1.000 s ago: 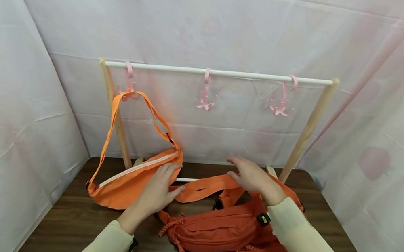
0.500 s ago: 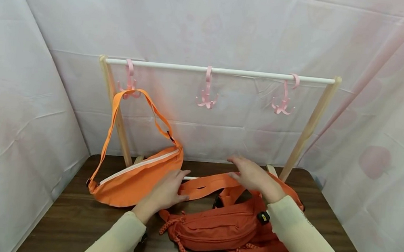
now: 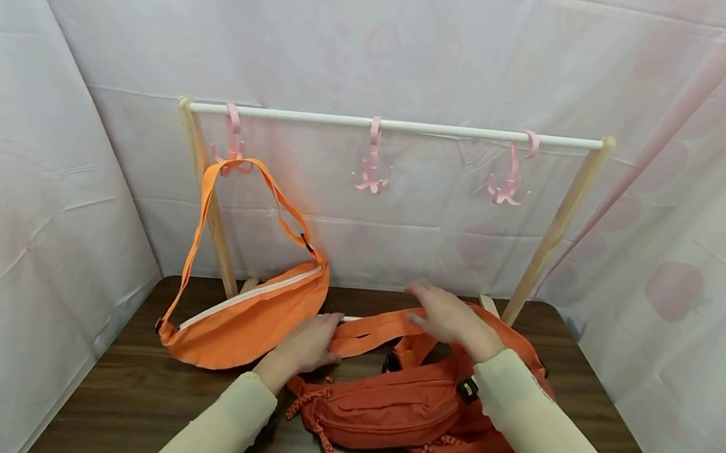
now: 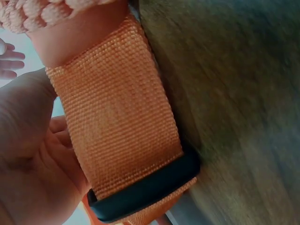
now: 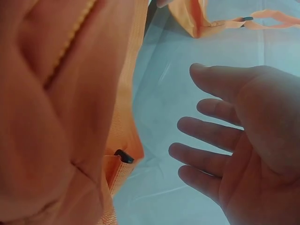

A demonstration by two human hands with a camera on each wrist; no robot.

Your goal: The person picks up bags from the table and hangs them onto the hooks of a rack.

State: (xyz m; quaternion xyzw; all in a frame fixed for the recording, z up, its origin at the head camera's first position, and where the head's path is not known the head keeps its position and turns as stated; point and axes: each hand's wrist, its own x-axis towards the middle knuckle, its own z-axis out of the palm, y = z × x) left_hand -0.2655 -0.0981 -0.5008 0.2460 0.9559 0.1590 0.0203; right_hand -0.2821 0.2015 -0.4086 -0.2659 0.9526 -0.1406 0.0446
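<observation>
Head: three hooks (image 3: pixel 371 176) on one rail (image 3: pixel 444 130), the leftmost carrying one orange bag (image 3: pixel 245 324); red bags (image 3: pixel 391 415), overlapped past counting, on one table (image 3: pixel 124 386); left hand (image 3: pixel 303 348), half spread, gripping nothing, at one strap (image 3: pixel 369 333); right hand (image 3: pixel 456 324), empty, near it. Left wrist: one buckle (image 4: pixel 145 190). Right wrist: four fingers (image 5: pixel 211 133), one thumb (image 5: pixel 225 80), spread

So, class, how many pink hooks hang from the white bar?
3: the left hook, carrying the orange strap; the middle hook, halfway along the white bar; the right hook, near its right end. None seems hidden.
</observation>
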